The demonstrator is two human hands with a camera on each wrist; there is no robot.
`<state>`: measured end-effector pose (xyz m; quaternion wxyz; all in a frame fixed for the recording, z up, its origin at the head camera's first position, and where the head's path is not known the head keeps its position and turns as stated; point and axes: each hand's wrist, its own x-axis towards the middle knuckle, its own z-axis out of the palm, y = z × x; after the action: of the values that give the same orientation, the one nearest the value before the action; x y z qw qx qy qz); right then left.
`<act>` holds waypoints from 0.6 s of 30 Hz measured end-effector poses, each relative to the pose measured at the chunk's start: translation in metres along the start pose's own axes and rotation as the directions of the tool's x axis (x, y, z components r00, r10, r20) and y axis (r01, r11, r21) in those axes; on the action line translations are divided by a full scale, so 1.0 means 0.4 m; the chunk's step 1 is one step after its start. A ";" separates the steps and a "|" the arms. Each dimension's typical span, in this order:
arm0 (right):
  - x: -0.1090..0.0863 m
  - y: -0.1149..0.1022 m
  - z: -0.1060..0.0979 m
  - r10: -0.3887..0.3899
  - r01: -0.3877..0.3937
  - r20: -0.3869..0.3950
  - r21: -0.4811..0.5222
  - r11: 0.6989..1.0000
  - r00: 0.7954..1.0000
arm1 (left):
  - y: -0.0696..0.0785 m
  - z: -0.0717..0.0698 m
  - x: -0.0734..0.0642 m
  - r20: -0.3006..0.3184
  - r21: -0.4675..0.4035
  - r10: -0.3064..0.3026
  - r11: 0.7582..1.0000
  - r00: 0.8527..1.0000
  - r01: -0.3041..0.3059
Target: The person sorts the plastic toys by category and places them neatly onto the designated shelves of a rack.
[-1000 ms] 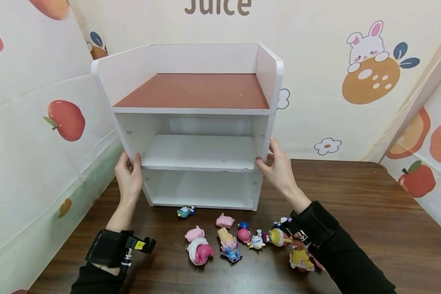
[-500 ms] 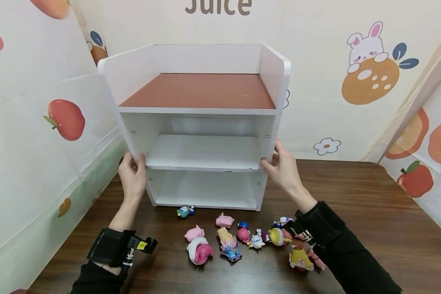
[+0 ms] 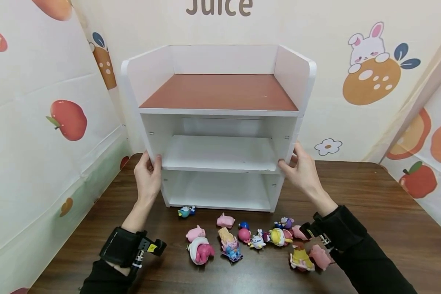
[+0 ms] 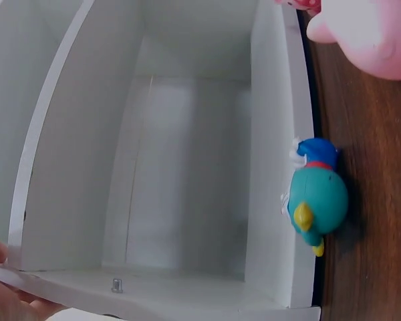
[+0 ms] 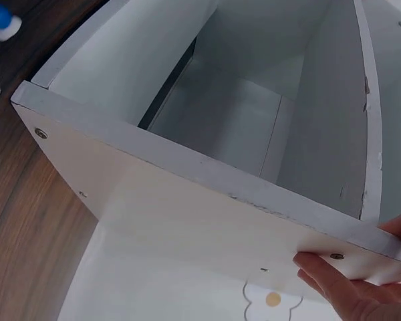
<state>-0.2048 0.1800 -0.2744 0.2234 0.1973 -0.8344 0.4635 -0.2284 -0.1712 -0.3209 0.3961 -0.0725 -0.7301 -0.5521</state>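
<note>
A white shelf unit [image 3: 218, 169] with a reddish-brown top board stands upright at the back of the wooden table. My left hand [image 3: 148, 177] grips its left side panel at middle-shelf height, thumb on the front edge. On the opposite panel my right hand [image 3: 304, 169] holds at about the same height; the right wrist view shows its fingers [image 5: 321, 274] flat along the outer face and the thumb at the front edge. A small teal and blue toy figure [image 4: 319, 197] lies right at the unit's bottom front edge in the left wrist view.
Several toy figures lie in front of the unit, among them a pink pig [image 3: 225, 221], a figure in a white ring [image 3: 200, 250], a yellow-clad figure [image 3: 278, 237] and another pink pig [image 3: 320, 257]. Printed sheets line the wall [image 3: 326, 122] behind and the left side.
The shelf unit has slid to the right across the table, with both hands moving along on its side panels. The toy figures have stayed where they were.
</note>
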 end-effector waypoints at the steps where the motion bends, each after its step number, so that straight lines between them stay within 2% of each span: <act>1: 0.001 0.012 -0.003 -0.001 0.001 0.000 -0.002 1.000 1.000 | 0.001 0.003 -0.002 0.007 -0.005 0.002 1.000 1.000 -0.002; 6: 0.001 0.055 -0.023 -0.016 0.016 -0.007 -0.016 1.000 1.000 | 0.015 0.018 -0.011 0.039 -0.029 0.018 0.999 0.999 -0.017; 13: -0.010 0.074 -0.063 0.001 -0.001 -0.009 -0.086 0.996 1.000 | 0.090 0.042 -0.036 0.094 -0.024 0.043 0.999 0.995 -0.041; 15: -0.014 0.080 -0.075 0.002 -0.002 -0.007 -0.103 0.995 1.000 | 0.094 0.049 -0.042 0.110 -0.019 0.049 0.999 0.993 -0.047; 18: -0.019 0.090 -0.091 0.008 -0.008 -0.002 -0.110 0.994 1.000 | 0.070 0.063 -0.046 0.132 -0.037 0.058 0.998 0.990 -0.053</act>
<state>-0.2107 0.2301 -0.2860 0.2327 0.1812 -0.8593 0.4180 -0.2135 -0.1326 -0.3141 0.3603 -0.1362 -0.7432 -0.5470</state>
